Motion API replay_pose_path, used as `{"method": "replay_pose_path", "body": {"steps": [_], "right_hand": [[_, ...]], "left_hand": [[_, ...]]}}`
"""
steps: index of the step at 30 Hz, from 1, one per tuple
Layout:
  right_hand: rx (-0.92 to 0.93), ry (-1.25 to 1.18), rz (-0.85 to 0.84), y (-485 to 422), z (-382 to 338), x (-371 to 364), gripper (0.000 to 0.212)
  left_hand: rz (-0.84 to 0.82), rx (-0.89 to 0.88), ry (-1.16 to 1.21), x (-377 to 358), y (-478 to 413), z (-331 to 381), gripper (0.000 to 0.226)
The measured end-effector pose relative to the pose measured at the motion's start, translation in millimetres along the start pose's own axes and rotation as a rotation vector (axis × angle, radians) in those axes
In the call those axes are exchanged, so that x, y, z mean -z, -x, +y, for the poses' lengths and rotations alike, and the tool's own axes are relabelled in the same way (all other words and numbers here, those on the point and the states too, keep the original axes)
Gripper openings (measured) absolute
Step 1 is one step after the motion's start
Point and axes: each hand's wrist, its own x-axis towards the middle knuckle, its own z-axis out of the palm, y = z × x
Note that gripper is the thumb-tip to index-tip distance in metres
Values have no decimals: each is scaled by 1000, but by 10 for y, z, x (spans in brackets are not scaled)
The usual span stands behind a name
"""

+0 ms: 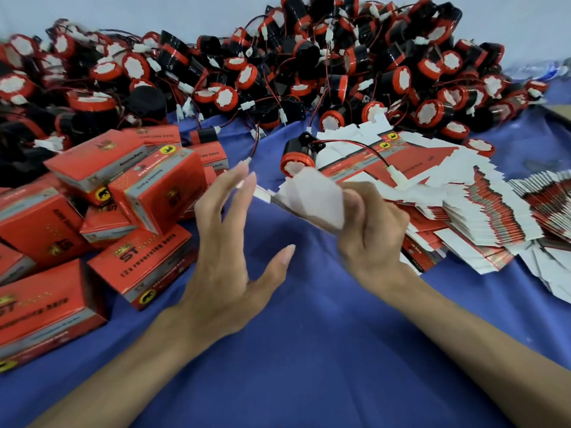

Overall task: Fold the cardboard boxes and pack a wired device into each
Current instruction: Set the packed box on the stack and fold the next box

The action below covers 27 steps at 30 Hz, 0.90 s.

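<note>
Hovering beside the folded boxes (148, 193), the left hand (228, 242) is held open, fingers spread. A blurred flat box (312, 196), seemingly pointed leftward, long axis near level above the cloth (309, 335), is clutched by the right hand (370, 230).

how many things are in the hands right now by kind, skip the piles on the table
flat cardboard box, gripped by the right hand: 1
wired devices: 0 in hand
folded boxes: 0 in hand
total: 1; the left hand is open and grips nothing
</note>
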Motion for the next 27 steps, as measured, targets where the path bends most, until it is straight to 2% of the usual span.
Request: {"method": "replay_pose_path", "body": {"steps": [3, 7, 11, 13, 16, 19, 24, 27], "right_hand": [[-313, -130, 89, -64, 6, -26, 35], [-742, -451, -8, -56, 113, -90, 38], [-1007, -566, -48, 2, 188, -141, 30], [-1060, -587, -32, 0, 227, -135, 28], [-1087, -558, -17, -10, 273, -123, 25], [-1068, -507, -34, -6, 274, -127, 23], [-971, -478, -118, 6, 211, -110, 21], [-917, -496, -93, 19, 196, -89, 23]], "left_hand": [[45, -27, 7, -26, 20, -35, 68], [-66, 262, 219, -25, 36, -54, 93], [-107, 411, 102, -14, 55, -87, 109], [-138, 466, 55, -13, 49, -101, 117], [-227, 553, 107, -2, 24, -96, 126], [-322, 513, 43, -4, 19, -96, 136], [-349, 495, -54, -26, 22, -108, 134], [-348, 487, -61, -19, 14, -106, 132]]}}
